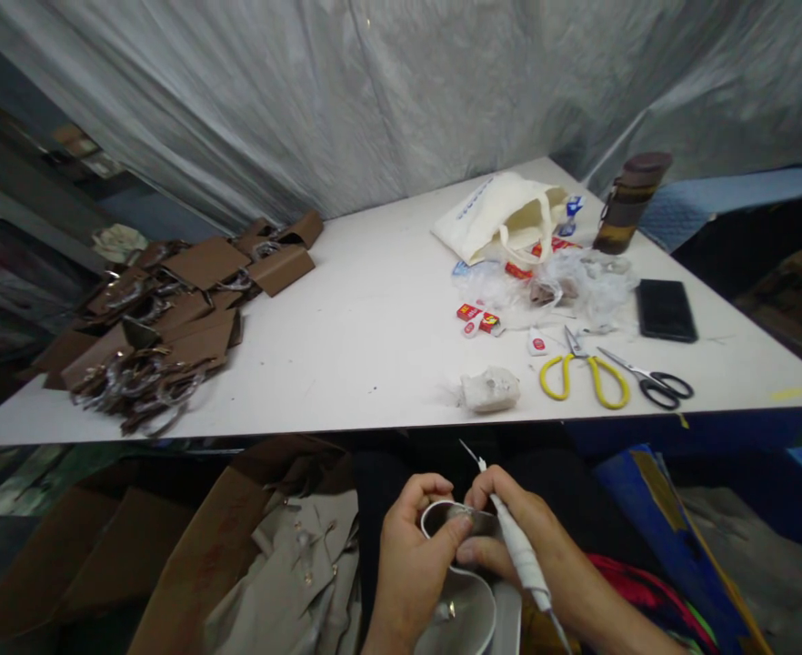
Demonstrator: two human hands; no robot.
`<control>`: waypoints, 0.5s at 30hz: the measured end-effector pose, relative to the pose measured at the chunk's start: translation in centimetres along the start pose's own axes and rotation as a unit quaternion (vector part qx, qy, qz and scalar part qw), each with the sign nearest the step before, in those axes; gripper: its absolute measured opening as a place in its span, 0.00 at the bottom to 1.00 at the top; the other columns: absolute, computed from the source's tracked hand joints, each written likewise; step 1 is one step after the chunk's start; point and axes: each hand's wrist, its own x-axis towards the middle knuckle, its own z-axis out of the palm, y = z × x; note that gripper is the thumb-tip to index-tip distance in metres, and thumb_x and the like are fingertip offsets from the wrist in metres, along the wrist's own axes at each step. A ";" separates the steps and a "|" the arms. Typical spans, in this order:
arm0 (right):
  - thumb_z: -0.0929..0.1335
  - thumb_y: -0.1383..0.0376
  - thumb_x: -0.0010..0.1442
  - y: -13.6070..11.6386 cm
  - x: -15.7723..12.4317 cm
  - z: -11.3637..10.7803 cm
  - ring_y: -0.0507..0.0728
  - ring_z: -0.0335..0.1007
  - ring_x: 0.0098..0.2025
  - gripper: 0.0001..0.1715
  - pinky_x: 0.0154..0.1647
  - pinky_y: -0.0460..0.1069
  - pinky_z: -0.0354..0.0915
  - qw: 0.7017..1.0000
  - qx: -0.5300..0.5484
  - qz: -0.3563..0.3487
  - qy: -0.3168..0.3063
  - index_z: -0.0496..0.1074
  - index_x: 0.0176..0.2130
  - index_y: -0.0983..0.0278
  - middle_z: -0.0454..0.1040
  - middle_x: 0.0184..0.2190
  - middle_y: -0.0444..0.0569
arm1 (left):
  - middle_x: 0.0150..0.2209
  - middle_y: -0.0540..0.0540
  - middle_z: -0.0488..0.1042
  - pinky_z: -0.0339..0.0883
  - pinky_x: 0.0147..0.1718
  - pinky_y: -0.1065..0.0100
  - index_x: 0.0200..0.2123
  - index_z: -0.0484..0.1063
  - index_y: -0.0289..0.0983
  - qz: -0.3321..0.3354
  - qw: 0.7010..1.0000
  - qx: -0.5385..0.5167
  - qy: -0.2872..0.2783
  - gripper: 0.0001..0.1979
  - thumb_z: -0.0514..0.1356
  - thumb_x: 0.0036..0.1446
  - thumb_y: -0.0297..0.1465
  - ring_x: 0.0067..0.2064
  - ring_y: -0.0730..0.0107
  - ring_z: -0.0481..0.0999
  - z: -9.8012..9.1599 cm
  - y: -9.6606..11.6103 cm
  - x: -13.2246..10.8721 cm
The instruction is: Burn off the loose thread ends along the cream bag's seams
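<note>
My left hand (415, 555) is closed on a light grey, leather-like bag piece (473, 611), which is bent into a curve and has a small shiny metal fitting lower down. My right hand (525, 528) pinches the same piece's upper edge with thumb and fingertips. It also holds a thin pointed tool with a white-wrapped handle (525, 557), lying between thumb and index finger. The tool's fine tip points up and away toward the table, clear of the piece. My fingers hide part of the curved edge, so the exact spot between them cannot be seen.
Ahead stands a white table (346, 337) with brown bag pieces (203, 273) piled left. On its right are yellow-handled scissors (585, 368), black-handled scissors (653, 377), a phone (666, 309), a bottle (633, 202) and a cream tote (500, 218). A cardboard box (200, 555) holds grey pieces.
</note>
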 end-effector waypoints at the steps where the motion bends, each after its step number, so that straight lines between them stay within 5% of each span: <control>1: 0.77 0.62 0.58 -0.1 0.1 0.0 0.51 0.63 0.30 0.18 0.28 0.44 0.58 1.000 -0.006 -0.001 -0.002 0.66 0.39 0.61 0.71 0.31 0.40 | 0.31 0.50 0.77 0.65 0.34 0.69 0.37 0.77 0.38 -0.004 1.000 -0.017 -0.015 0.12 0.70 0.46 0.27 0.33 0.65 0.74 0.0 -0.1 0.0; 10: 0.75 0.65 0.60 -0.8 -0.3 -0.2 0.50 0.64 0.29 0.14 0.29 0.43 0.57 0.999 -0.035 -0.030 -0.011 0.66 0.35 0.62 0.71 0.29 0.39 | 0.35 0.48 0.77 0.66 0.38 0.70 0.43 0.79 0.37 0.002 0.989 -0.088 -0.118 0.10 0.68 0.58 0.31 0.37 0.67 0.73 -0.5 -0.8 -0.8; 15: 0.73 0.67 0.62 0.2 -0.7 -0.1 0.51 0.65 0.30 0.11 0.30 0.45 0.59 0.996 -0.069 -0.057 0.010 0.66 0.33 0.62 0.72 0.30 0.40 | 0.37 0.45 0.77 0.68 0.36 0.70 0.48 0.78 0.37 -0.032 0.965 -0.244 -0.088 0.18 0.64 0.64 0.45 0.36 0.68 0.75 -0.8 -1.4 -0.6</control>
